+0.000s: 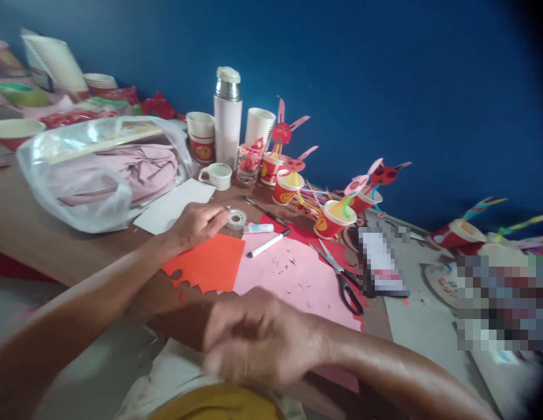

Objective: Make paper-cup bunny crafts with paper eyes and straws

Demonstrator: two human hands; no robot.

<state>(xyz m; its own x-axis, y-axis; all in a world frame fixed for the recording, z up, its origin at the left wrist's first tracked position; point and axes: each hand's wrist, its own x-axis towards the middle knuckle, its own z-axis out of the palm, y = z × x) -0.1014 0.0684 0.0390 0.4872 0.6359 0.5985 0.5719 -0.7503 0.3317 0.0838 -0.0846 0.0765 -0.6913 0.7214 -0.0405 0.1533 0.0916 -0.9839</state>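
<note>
A: In the head view, what is the left hand (201, 224) doing?
B: Its thumb and fingers are drawn together at the rim of a clear tape roll (236, 219). I can't tell whether they grip it.
A: Where does the roll lie?
B: Toward the middle of the tabletop (184, 312), between the far edge along the blue wall (376, 76) and the near edge by the lap.
A: And the right hand (263, 338)?
B: Blurred, its fingers curled, in front of the near edge. Whether anything is in it, I can't tell.
A: What's around them?
B: Orange paper (212, 262) lies just below the left hand, with a white sheet (166, 208) beyond the wrist. A capped marker (268, 243) rests on pink paper (293, 280), and black-handled scissors (338, 268) lie at that paper's right side.
A: Along the far edge?
B: A thermos flask (228, 128), stacked paper cups (201, 137) and a cup with a rabbit-faced straw figure (327, 226).
</note>
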